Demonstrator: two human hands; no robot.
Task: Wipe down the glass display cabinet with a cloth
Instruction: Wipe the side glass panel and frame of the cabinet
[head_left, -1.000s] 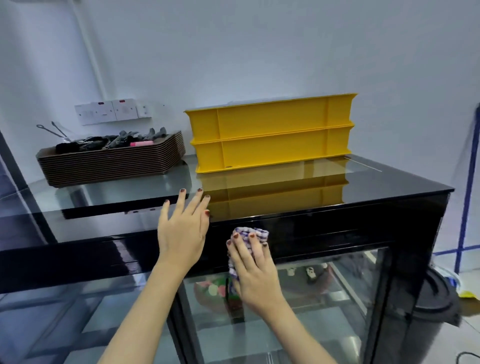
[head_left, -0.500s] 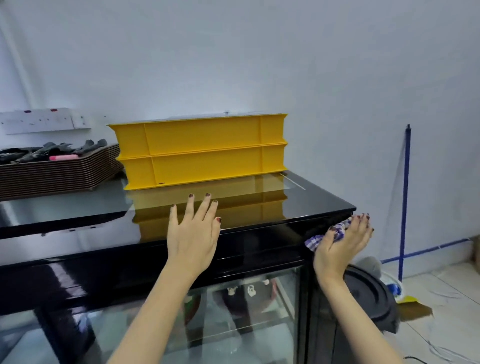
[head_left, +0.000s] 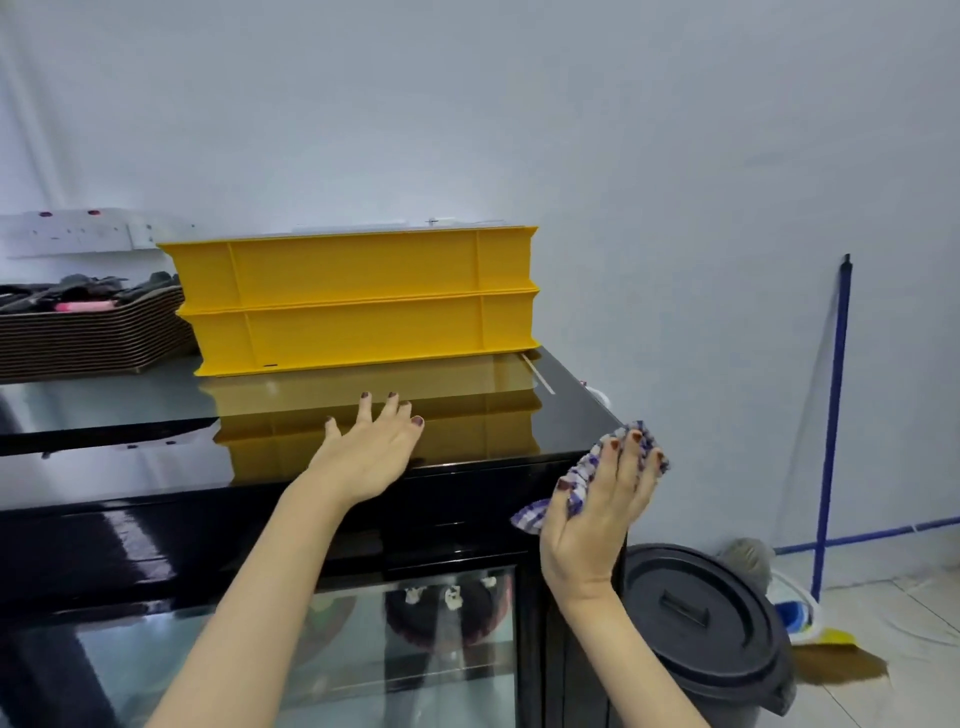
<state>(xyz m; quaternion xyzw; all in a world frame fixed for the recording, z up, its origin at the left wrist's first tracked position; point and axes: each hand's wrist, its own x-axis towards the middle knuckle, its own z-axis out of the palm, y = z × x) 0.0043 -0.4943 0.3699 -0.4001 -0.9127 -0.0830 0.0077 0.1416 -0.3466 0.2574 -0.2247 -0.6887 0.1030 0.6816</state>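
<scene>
At the top right corner of a black glass display cabinet (head_left: 156, 545), the right hand (head_left: 597, 514) presses a bunched blue-and-white checked cloth (head_left: 582, 474) against the cabinet's edge. Its fingers (head_left: 610, 467) are nearly straight and close together, laid flat over the cloth rather than curled round it. The thumb lies along the cloth's left side, and a corner of fabric sticks out below the thumb.

Left of those fingers, and well apart from them, the left hand (head_left: 371, 452) lies palm down on the cabinet's glossy black top surface (head_left: 130, 410), just behind the front edge. Its fingers are straight and spread, and it holds nothing. The nails on both hands are painted dark.

Just beyond the left fingers, two yellow crates (head_left: 358, 301) stand stacked on the surface, mirrored in its shine. Further left sits a pile of brown trays (head_left: 88, 332) with dark utensils on top, and wall sockets (head_left: 78, 234) are above it.

Below both hands, the glass front (head_left: 452, 670) shows a dark cake (head_left: 441, 608) inside, blurred.

Down and to the right of the right fingers, a lidded black bin (head_left: 696, 608) stands on the tiled floor beside the cabinet. Past it, a blue-handled broom (head_left: 831, 415) leans against the pale wall.
</scene>
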